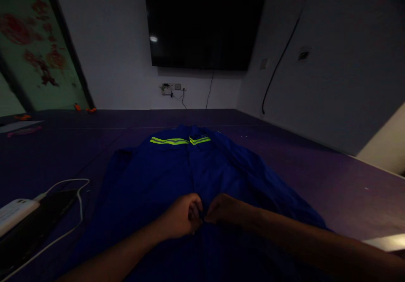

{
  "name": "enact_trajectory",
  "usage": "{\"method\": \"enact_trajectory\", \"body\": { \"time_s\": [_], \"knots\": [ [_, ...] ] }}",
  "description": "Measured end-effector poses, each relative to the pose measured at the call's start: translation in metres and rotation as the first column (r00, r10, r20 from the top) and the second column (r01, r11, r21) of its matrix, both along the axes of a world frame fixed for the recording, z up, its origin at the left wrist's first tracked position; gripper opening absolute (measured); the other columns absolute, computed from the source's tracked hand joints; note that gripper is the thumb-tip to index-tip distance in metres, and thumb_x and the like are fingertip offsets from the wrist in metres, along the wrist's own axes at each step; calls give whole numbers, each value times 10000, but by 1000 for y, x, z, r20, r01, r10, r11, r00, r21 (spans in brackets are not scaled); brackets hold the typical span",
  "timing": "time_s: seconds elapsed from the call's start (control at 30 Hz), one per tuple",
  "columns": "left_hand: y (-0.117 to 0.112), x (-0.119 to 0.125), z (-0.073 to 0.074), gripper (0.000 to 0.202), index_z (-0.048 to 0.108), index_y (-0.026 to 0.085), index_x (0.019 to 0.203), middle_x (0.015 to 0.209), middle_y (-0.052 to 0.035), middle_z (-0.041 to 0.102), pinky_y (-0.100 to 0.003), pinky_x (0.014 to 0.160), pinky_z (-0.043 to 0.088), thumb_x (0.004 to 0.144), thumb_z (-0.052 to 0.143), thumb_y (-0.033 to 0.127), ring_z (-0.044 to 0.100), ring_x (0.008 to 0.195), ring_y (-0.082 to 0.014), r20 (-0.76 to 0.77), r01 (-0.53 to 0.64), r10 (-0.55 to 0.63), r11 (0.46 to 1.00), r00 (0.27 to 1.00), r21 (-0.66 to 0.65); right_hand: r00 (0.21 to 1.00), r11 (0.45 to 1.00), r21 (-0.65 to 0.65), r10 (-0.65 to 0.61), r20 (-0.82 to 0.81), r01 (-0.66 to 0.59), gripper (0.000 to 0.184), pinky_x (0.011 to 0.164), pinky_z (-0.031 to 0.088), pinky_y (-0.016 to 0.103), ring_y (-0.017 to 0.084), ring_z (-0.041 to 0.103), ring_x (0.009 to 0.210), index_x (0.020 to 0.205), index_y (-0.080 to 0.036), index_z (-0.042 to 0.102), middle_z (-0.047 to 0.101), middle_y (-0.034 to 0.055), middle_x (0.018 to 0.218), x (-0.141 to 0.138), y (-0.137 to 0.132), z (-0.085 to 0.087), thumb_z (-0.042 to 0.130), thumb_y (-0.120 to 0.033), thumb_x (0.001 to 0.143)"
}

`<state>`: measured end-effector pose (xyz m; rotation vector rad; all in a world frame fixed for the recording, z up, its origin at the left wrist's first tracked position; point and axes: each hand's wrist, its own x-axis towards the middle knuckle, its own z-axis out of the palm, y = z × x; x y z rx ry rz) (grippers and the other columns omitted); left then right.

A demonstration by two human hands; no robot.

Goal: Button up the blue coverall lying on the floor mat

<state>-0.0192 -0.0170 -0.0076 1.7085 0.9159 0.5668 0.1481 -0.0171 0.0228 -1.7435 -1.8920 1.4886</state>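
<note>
A blue work jacket (158, 172) with yellow-green reflective strips (169, 141) across the chest lies spread out, its collar pointing away from me. Both hands meet at its front opening, low on the centre line. My left hand (186, 214) is closed, fingers curled, pinching the jacket's front edge. Just to the right, my right hand (223, 209) is also closed, thumb and fingers pressed together on the cloth of the same edge. Whatever small part sits between the fingertips is too dark to make out. One sleeve (272, 180) stretches along the right side.
At the left, a white power strip (19, 212) with a white cable rests by a dark flat object (47, 214). Small orange things (91, 110) lie near the glass door (41, 50). A large television (205, 24) hangs on the far wall, with sockets (177, 87) below.
</note>
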Motion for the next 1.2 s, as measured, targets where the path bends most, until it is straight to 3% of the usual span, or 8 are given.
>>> {"method": "enact_trajectory", "body": {
  "time_s": [0.2,0.67,0.8,0.87,1.0,1.07,1.13,1.2],
  "knots": [
    [3,-2,5,273,443,157,794,572,74,486,-155,439,337,594,629,157,464,477,-51,-1,27,-27,999,1000,-18,998,971,-232,45,-49,-55,269,284,139,170,39,206,241,439,-160,446,284,-90,253,0,8,10,548,-271,663],
    [-6,0,7,234,477,163,773,588,66,491,-174,467,306,587,611,116,457,517,-66,-103,60,-50,994,993,87,998,949,-310,44,-36,-53,292,304,161,168,30,228,276,436,-154,422,306,-91,303,-2,9,6,569,-268,660],
    [-3,-2,8,319,463,170,870,599,71,483,-175,478,316,599,632,152,468,539,-73,-70,72,-67,995,995,62,982,982,-25,189,12,-188,218,348,227,175,47,348,340,513,-144,523,435,-60,393,1,17,7,592,-299,650],
    [0,-4,10,470,429,175,1000,609,78,480,-176,474,319,593,663,196,465,532,-73,-55,43,-41,998,998,38,964,944,221,213,157,-245,138,415,305,183,78,466,443,639,-149,605,537,-31,502,5,31,11,585,-282,665],
    [7,-7,19,586,445,162,1068,631,65,499,-188,488,339,574,698,349,469,538,-80,-100,-29,37,996,994,82,859,624,703,-99,503,-340,199,649,391,226,145,573,769,895,-210,621,636,14,841,18,78,27,470,-263,777],
    [16,-11,27,501,494,154,1023,654,42,526,-200,508,361,629,642,425,481,556,-89,-110,-99,121,977,987,187,841,579,747,-183,509,-327,265,774,371,237,165,533,944,1002,-183,586,597,58,1018,28,108,36,395,-226,823],
    [33,-17,36,382,532,158,980,720,5,572,-220,564,395,718,549,435,518,618,-110,-123,-208,267,911,956,355,822,567,771,-266,504,-289,312,839,349,255,185,488,1030,1090,-157,539,559,93,1096,39,141,44,373,-235,838],
    [62,-27,46,311,551,166,958,820,-34,603,-256,665,423,777,476,408,552,749,-148,-156,-277,431,776,889,567,791,575,783,-354,498,-235,383,871,340,294,223,447,1085,1168,-136,479,514,129,1159,50,174,48,414,-292,824]
  ]
}}
